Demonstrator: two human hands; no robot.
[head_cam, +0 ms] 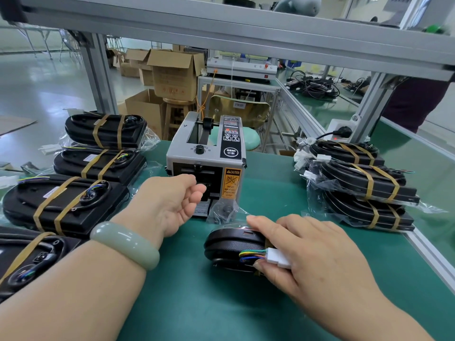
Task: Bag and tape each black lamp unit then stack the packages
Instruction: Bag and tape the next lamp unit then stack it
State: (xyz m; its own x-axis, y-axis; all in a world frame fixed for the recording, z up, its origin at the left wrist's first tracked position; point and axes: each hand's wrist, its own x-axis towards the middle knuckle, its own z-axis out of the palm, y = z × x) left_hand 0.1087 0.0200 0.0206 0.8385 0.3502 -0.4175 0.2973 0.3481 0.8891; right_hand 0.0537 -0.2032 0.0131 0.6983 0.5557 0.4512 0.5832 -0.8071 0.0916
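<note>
A black lamp unit [230,244] in a clear plastic bag lies on the green mat in front of me, its coloured wires and white connector [278,258] at the near end. My right hand [310,254] grips this unit from the right, fingers over its top and the connector under them. My left hand [172,205] reaches to the outlet of the grey tape dispenser [205,158], fingers curled at the slot; whether it pinches tape is hidden. A pale green bangle sits on my left wrist.
Several taped, bagged lamp units [66,205] lie in a row at the left. A stack of taped packages [362,185] stands at the right near the bench's edge rail [433,257]. Cardboard boxes, a stool and a chair stand behind the bench.
</note>
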